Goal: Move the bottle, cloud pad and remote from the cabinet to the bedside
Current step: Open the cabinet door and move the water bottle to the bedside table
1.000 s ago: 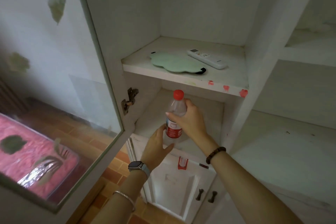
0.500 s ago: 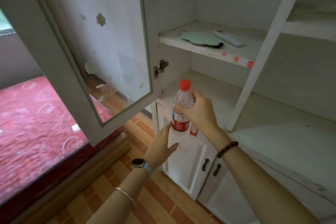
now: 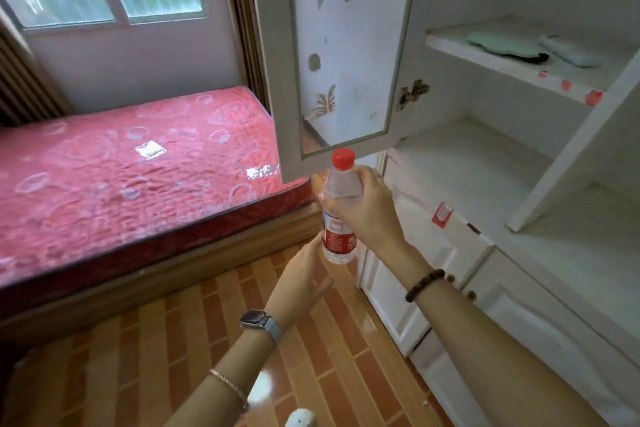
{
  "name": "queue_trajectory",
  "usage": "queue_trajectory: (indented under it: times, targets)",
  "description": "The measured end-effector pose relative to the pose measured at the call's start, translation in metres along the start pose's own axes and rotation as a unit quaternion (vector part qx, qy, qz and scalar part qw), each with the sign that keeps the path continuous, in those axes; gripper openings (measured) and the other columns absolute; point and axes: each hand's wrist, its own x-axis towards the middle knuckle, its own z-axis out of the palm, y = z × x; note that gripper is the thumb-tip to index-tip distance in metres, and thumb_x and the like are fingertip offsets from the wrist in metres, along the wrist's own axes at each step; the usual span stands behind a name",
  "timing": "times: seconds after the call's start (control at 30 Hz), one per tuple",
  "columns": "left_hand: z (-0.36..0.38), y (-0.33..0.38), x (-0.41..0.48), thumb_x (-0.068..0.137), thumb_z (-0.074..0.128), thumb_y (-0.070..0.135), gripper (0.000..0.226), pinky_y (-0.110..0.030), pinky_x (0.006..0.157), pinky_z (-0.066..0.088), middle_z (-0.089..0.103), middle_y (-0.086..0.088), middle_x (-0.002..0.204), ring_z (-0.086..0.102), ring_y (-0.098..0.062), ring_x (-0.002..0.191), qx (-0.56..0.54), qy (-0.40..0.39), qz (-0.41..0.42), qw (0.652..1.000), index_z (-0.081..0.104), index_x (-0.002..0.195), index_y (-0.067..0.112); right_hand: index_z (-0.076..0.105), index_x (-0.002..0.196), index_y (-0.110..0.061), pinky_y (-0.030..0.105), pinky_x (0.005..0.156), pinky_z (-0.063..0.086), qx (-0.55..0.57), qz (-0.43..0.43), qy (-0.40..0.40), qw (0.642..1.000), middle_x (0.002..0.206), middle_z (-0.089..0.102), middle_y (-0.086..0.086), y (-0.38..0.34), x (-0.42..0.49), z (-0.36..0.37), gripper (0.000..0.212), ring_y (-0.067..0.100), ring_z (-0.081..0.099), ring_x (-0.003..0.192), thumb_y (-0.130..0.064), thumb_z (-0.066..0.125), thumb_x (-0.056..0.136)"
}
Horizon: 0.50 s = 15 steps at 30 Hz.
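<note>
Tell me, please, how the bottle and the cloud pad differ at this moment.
The bottle stands upright, gripped by the right hand; the cloud pad lies flat, untouched, on the upper shelf. The bottle is clear with a red cap and label; the cloud pad is pale green. Neither is on the bed yet.

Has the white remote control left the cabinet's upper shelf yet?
No, the white remote control lies on the white upper shelf beside the pale green cloud-shaped pad.
</note>
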Motion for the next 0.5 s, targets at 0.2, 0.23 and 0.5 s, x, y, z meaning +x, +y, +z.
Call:
queue_trajectory:
  times: [0.2, 0.23, 0.5]
  targets:
    - [-0.054, -0.033, -0.064, 0.081, 0.069, 0.020, 0.080, -0.024, 0.108, 0.032, 0.041, 0.006, 0.142, 0.040, -0.009, 0.130, 0.012, 0.062, -0.052, 0.997, 0.022, 0.146, 0.021, 0.051, 0.115, -0.031, 0.034, 0.083, 0.057, 0.001, -0.080, -0.070, 0.994, 0.106, 0.060, -0.010, -0.049, -0.023, 0.066, 0.058, 0.009, 0.061, 0.099, -0.057, 0.073, 0.068]
    - [-0.060, -0.037, -0.072, 0.081, 0.069, 0.020, 0.080, -0.024, 0.108, 0.032, 0.040, 0.010, 0.141, 0.039, -0.009, 0.131, 0.017, 0.067, -0.056, 0.996, 0.022, 0.146, 0.021, 0.052, 0.115, -0.029, 0.034, 0.082, 0.057, 0.011, -0.087, -0.082, 0.993, 0.105, 0.062, -0.010, -0.054, -0.025, 0.074, 0.058, 0.009, 0.062, 0.098, -0.057, 0.073, 0.068]
    - [-0.136, -0.096, -0.198, 0.084, 0.067, 0.022, 0.076, -0.019, 0.110, 0.026, 0.039, 0.002, 0.145, 0.034, -0.002, 0.131, 0.046, 0.143, -0.142, 0.978, 0.024, 0.146, 0.016, 0.053, 0.108, -0.023, 0.034, 0.080, 0.058, 0.069, -0.150, -0.210, 0.964, 0.100, 0.068, -0.004, -0.136, -0.090, 0.195, 0.053, 0.009, 0.066, 0.090, -0.049, 0.077, 0.069]
